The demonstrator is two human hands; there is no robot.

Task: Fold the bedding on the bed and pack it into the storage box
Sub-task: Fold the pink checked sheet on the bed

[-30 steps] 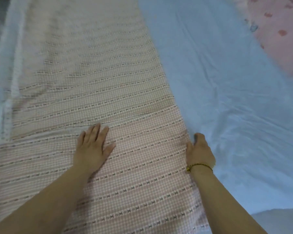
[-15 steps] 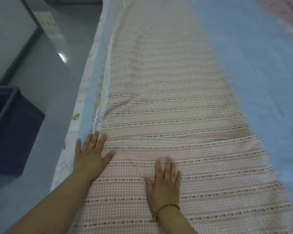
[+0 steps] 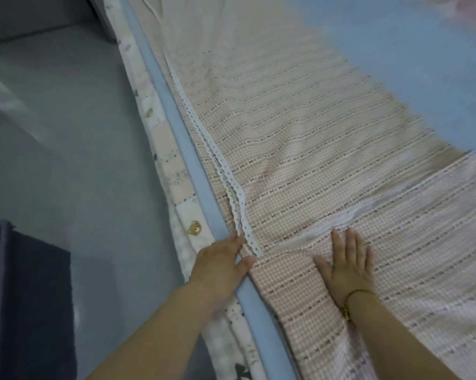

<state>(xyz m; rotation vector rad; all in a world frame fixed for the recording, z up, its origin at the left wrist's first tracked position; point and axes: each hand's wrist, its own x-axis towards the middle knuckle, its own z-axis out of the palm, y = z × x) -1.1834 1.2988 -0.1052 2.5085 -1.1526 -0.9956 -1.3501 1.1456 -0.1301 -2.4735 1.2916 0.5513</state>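
Right hand lies flat, pinning the bedding. Left hand touches its lace hem at the bed edge, grip unclear. Best to align hems before creasing.

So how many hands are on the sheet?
2. The left hand touches the lace edge of the pink checked sheet at the side of the bed; the right hand lies flat on it. No others show.
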